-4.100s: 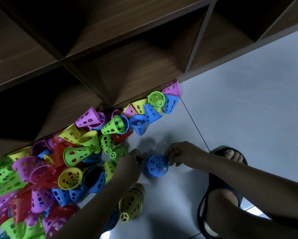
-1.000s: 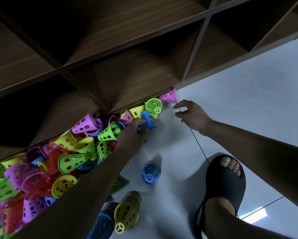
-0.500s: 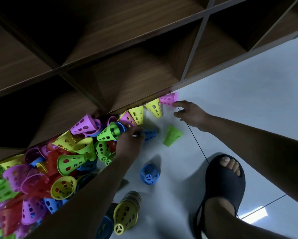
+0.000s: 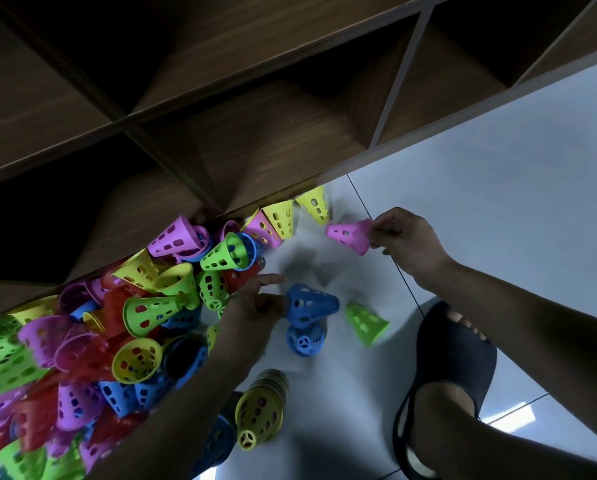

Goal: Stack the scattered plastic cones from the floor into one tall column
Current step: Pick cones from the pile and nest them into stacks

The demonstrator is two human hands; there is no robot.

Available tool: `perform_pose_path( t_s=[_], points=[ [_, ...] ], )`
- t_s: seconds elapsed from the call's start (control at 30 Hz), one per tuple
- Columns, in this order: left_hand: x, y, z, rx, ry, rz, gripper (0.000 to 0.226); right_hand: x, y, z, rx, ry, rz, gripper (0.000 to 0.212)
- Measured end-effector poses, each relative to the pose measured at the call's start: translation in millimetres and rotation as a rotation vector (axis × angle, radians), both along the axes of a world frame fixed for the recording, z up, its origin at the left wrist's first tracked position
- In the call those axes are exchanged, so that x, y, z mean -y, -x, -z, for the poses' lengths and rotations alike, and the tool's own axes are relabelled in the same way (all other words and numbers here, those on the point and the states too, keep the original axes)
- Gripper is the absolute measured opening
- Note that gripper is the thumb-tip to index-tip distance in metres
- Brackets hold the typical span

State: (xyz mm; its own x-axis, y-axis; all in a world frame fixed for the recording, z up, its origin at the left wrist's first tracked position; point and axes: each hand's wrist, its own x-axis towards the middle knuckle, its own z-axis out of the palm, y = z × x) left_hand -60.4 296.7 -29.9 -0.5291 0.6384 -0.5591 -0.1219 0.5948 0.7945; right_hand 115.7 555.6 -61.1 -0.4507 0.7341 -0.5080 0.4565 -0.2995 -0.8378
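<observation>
Left hand (image 4: 255, 308): thumb and fingers curled against a perforated blue cone (image 4: 312, 303), index finger extended and clear of it. Blue cone tilted and raised off the floor (image 4: 498, 174), directly over a second blue cone (image 4: 305, 341). Contact between the two: not discernible.

Second blue cone: upright on the floor, spoked narrow end toward the camera, between the cone pile (image 4: 117, 323) and the slipper (image 4: 456, 351).

Right hand (image 4: 406, 242): fingertips pinching the wide rim of a pink cone (image 4: 349, 235), remaining fingers curled. Pink cone on its side, narrow end pointing toward the pile, close to two yellow cones (image 4: 285, 218) at the foot of the wooden shelf unit (image 4: 255, 116). Clearance from the floor: not discernible.

Green cone (image 4: 366, 322): loose on the floor, on its side, just beside the two blue cones, on the slipper side.

Yellow cone stack (image 4: 260, 408): nested, lying on its side on the floor beside the left forearm, spoked end toward the camera. Blue cone stack (image 4: 217, 441): lying alongside it, partly hidden by the forearm.

Cone pile: loose pink, green, yellow, blue and red cones heaped on the floor against the shelf unit base, beyond the left hand.

Slipper: dark, worn on a foot, flat on the floor below the right forearm.
</observation>
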Motion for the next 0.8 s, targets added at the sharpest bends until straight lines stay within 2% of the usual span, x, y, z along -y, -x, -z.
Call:
perform_pose_path(
  t_s=[0.17, 0.37, 0.6, 0.8],
  points=[
    [22, -9, -6, 0.015, 0.005, 0.105, 0.034, 25, -13, -7, -0.111, 0.239, 0.017, 0.023],
    [26, -11, 12, -0.245, 0.18, 0.335, 0.026, 46, -18, -11, -0.197, 0.456, -0.068, 0.023],
    [27, -15, 33, -0.396, 0.208, 0.39, 0.02, 66, -13, -21, -0.192, 0.518, -0.3, 0.02],
    [30, -11, 43, -0.435, 0.227, 0.355, 0.029, 88, -12, -10, -0.056, 0.372, -0.527, 0.02]
  ],
)
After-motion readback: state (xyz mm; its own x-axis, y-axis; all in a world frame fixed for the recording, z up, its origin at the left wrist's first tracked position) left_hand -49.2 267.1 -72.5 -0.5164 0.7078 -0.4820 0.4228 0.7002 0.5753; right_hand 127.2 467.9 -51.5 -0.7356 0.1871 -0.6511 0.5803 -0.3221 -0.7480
